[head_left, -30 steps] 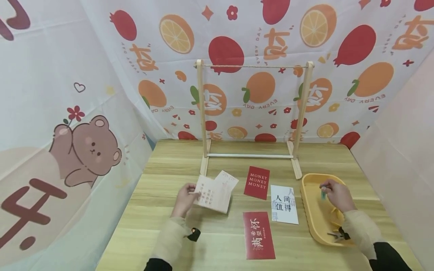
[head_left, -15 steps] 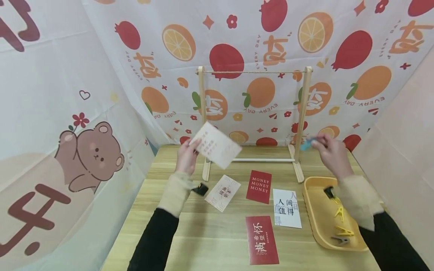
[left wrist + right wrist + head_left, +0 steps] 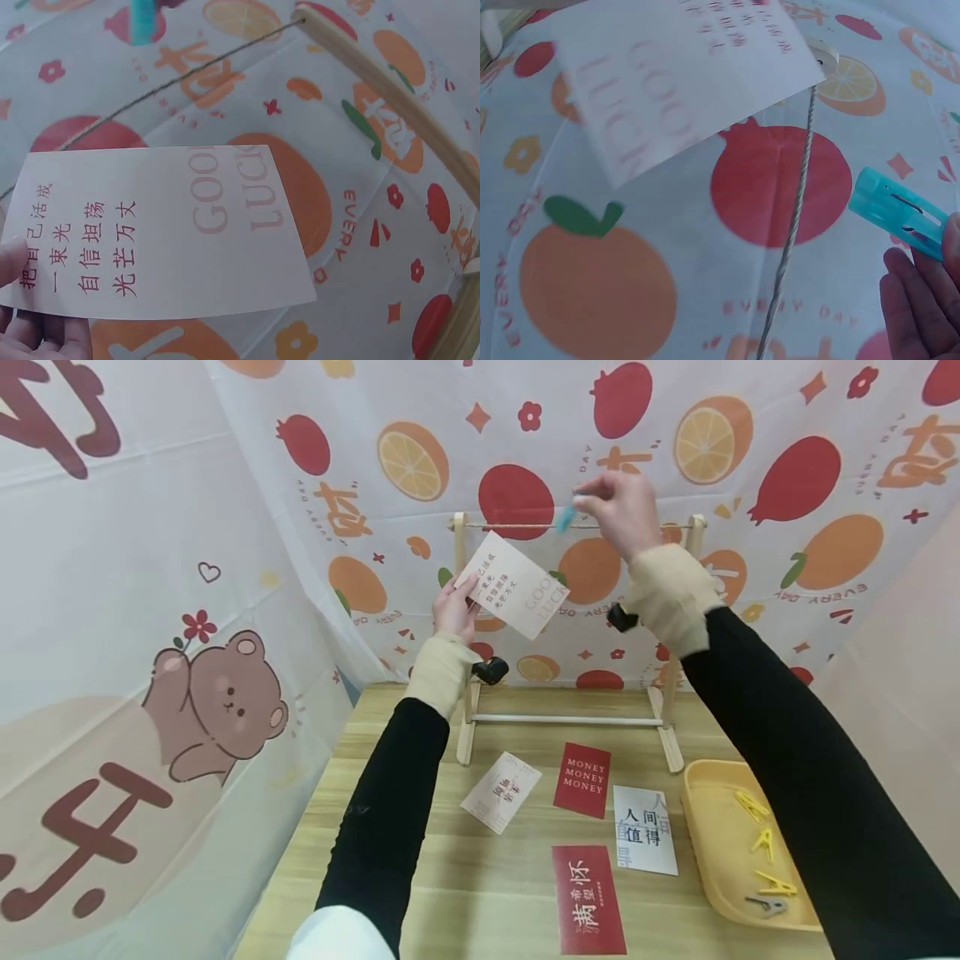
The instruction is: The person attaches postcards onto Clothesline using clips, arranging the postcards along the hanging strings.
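Observation:
My left hand (image 3: 455, 608) pinches a pale pink card (image 3: 513, 585) by its left edge, thumb in front and fingers behind. The card is tilted and its printed side, with red characters and GOOD LUCK, faces me; it hangs just below the string (image 3: 176, 81) of a wooden frame (image 3: 462, 718). My right hand (image 3: 621, 510) pinches a turquoise clothespin (image 3: 896, 212) between thumb and fingers. In the head view the clothespin overlaps the string, up and right of the card; in the right wrist view it stands apart from both.
On the table (image 3: 360, 827) lie a pale card (image 3: 501, 793), a red MONEY card (image 3: 582, 780), a white card (image 3: 645, 831) and a red card (image 3: 589, 900). A yellow tray (image 3: 701, 843) at right holds several clothespins, yellow ones (image 3: 776, 885) and a grey one (image 3: 767, 906).
Both hands have risen from the table to the string. The left hand lifted the pink card off another pale card; the right hand carried the turquoise clothespin up and left from the tray.

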`<state>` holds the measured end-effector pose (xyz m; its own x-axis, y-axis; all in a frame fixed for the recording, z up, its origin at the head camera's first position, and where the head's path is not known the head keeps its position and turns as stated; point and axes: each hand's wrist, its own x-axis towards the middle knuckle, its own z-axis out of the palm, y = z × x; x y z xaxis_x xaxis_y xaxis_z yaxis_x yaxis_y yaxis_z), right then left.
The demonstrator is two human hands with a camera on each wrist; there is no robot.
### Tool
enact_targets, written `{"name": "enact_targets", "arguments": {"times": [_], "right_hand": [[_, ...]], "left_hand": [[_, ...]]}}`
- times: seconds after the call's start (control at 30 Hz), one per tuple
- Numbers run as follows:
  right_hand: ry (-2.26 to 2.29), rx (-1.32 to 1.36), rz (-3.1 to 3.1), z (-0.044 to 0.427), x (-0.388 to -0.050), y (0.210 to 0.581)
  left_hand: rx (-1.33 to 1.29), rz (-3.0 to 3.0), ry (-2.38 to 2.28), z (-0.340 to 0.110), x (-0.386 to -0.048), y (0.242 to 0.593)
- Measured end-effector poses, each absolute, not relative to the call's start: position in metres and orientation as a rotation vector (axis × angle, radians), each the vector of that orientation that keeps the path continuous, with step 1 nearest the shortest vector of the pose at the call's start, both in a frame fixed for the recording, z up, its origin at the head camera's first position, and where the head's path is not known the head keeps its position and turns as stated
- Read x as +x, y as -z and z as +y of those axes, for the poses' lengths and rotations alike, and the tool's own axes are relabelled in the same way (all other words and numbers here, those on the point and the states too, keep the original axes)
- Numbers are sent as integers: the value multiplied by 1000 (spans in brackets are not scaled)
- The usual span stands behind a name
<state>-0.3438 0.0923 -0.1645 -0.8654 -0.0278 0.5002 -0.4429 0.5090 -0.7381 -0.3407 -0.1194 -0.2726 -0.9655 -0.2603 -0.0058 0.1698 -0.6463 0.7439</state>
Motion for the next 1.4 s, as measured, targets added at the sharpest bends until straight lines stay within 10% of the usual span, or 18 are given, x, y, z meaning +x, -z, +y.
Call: {"name": "enact_targets", "arguments": {"times": [1.4], "right_hand": [[-1393, 324, -2608, 24, -393, 147]], "left_hand": [[321, -1241, 2541, -81, -328, 234]]}}
